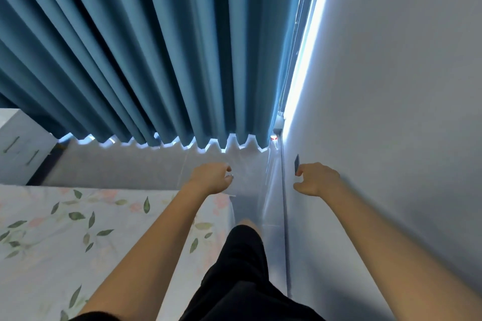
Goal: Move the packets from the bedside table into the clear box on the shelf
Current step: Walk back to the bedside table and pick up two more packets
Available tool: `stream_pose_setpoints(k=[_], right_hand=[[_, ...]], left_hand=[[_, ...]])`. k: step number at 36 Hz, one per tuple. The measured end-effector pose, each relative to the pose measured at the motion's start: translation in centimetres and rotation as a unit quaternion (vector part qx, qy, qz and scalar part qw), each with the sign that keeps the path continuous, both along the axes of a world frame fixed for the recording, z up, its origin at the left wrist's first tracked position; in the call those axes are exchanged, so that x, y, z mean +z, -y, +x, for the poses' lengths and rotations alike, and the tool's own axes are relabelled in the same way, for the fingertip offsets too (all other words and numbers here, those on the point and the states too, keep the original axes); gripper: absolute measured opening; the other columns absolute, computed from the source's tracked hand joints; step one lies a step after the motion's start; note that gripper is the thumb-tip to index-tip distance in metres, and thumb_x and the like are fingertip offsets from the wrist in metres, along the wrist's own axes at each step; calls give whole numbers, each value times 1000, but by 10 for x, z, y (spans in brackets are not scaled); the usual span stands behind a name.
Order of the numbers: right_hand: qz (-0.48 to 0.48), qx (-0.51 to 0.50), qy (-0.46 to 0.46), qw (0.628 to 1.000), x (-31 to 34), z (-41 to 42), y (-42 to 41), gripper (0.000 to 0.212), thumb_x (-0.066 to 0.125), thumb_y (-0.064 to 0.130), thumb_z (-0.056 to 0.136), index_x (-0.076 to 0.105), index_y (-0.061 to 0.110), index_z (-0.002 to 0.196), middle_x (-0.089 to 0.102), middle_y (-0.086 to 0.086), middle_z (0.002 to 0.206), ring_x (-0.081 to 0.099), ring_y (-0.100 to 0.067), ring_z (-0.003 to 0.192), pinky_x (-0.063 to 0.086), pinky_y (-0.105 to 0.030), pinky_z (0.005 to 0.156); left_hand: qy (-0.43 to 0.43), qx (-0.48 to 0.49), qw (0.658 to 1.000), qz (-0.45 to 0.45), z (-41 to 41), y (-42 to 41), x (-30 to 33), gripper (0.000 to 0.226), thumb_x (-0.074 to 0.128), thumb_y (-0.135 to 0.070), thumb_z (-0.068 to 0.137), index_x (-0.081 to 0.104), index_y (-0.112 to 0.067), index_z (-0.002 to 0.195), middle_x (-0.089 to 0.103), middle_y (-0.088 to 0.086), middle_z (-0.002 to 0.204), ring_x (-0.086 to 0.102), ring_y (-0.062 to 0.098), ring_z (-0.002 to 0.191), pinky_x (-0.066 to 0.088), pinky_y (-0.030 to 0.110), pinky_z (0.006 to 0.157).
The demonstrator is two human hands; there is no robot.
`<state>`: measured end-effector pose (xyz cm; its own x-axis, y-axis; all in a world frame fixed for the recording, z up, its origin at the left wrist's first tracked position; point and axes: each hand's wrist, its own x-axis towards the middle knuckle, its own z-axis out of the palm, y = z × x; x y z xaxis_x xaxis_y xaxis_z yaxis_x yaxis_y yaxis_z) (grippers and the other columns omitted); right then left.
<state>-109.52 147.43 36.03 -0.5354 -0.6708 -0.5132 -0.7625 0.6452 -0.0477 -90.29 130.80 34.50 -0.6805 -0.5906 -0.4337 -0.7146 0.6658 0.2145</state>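
Both of my arms reach forward in the narrow gap between the bed and the wall. My right hand (pixel 317 180) is close to the wall, and its fingers pinch a small, thin, dark blue packet (pixel 296 163) seen edge-on. My left hand (pixel 211 177) hovers over the floor past the bed corner, its fingers loosely curled with nothing visible in them. Neither the clear box nor a shelf is in view.
A bed with a leaf-print sheet (pixel 78 229) fills the left. Blue curtains (pixel 156 60) hang ahead, with light under their hem. A grey wall (pixel 391 112) runs along the right. A white drawer unit (pixel 18 143) stands at the far left. My leg in black shorts (pixel 240 268) is below.
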Motion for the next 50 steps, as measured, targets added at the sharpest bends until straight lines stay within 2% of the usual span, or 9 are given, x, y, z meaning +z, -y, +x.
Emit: stream_pose_setpoints(k=[5,9,14,18,23,28,39,45,50], right_hand=[[22,36,-11,999,-14,-60,101,40,52,40,88,55,25,124,56,1,125,56,-21,112,45,-29,85],[21,72,-21,997,-13,-102,204,42,49,44,90,53,26,127,53,1,129,54,-21,116,45,-31,88],[4,114,-13,993,-7,-134,316,35,50,39,89,56,25,121,58,3,123,57,-21,112,45,-29,86],[-3,151,14,989,-3,-149,397,32,52,32,85,59,25,115,64,3,112,60,-21,105,47,-29,81],[-4,210,41,977,-6,-160,495,38,52,35,87,54,29,124,59,4,121,58,-21,112,45,-30,86],[3,289,47,956,-11,-167,588,36,56,35,86,55,28,121,58,2,120,57,-21,110,43,-29,81],[-23,484,51,873,-14,-126,782,36,53,39,88,53,24,121,59,0,120,56,-23,110,41,-29,79],[-8,584,57,809,-22,-48,857,34,52,39,89,54,25,119,60,2,118,57,-22,108,40,-28,76],[12,642,58,764,-38,42,912,42,51,39,89,50,25,128,57,2,126,55,-22,115,43,-30,86]], left_hand=[[-19,12,999,-30,-55,95,-16,37,39,-35,98,54,-17,127,56,-4,114,54,18,105,38,37,100],[-31,60,997,-23,-89,182,-32,34,41,-34,96,52,-17,123,64,-2,111,58,21,104,38,31,79],[-7,133,991,2,-105,271,-33,28,42,-36,96,54,-23,118,63,-2,113,58,22,104,43,31,78],[-12,184,983,2,-109,328,-33,10,41,-33,94,48,-26,95,63,-2,105,60,24,105,43,31,80],[-10,242,970,11,-123,391,-36,35,37,-37,98,53,-21,124,60,0,124,55,23,115,42,32,92],[-2,294,956,20,-134,449,-44,34,36,-32,96,53,-21,125,60,-1,126,54,23,117,41,30,93],[-22,484,874,-45,-104,552,-34,36,36,-30,96,49,-30,129,66,-2,115,57,23,111,44,32,85],[14,564,825,-32,-42,582,-32,33,38,-34,97,51,-28,127,67,-1,117,57,24,112,44,33,85],[28,617,787,-17,31,611,-41,36,39,-37,96,52,-27,128,64,6,122,58,29,112,47,37,90]])
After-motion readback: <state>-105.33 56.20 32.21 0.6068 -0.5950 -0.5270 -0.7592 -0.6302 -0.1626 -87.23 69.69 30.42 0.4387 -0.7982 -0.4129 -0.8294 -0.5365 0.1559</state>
